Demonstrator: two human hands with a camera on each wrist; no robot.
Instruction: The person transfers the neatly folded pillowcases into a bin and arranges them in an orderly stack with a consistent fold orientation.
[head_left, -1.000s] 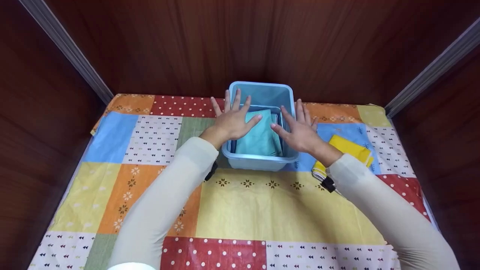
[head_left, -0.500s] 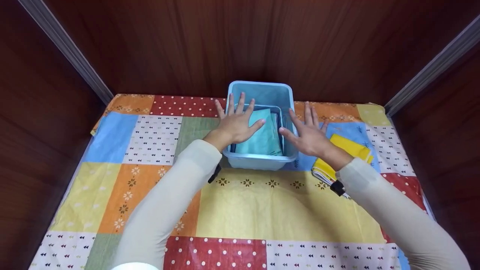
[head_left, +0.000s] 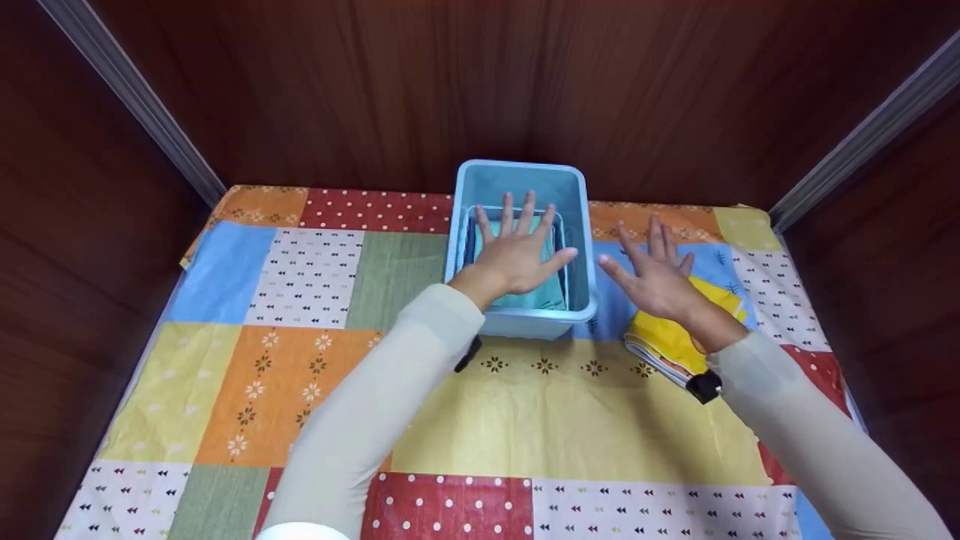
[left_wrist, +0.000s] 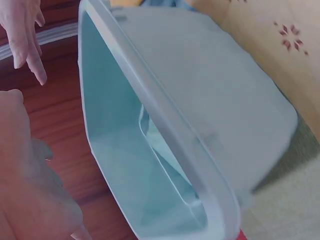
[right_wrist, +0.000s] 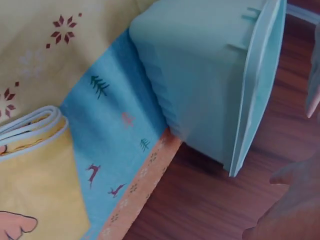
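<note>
My left hand (head_left: 517, 259) hovers over a light blue plastic bin (head_left: 579, 304), fingers spread and palm down, holding nothing. Inside the bin a smaller tray-like container frames a folded turquoise cloth (head_left: 536, 298), which the left hand partly covers. To the right of the bin, my right hand (head_left: 660, 285) is held with fingers spread, overlapping a folded yellow cloth (head_left: 720, 296) in the head view. In the right wrist view the yellow cloth (right_wrist: 40, 180) shows white-edged layers and a printed figure. The left wrist view looks into the bin (left_wrist: 120, 140) past its rim.
A patchwork-print tablecloth (head_left: 480, 420) covers the table. Dark wood panels (head_left: 375, 90) enclose the back and both sides, with metal strips (head_left: 142, 105) at the corners. The bin stands near the back edge.
Both hands have shifted to the right, the left further over the bin and the right away from its rim toward the yellow cloth. The bin and cloths stay in place.
</note>
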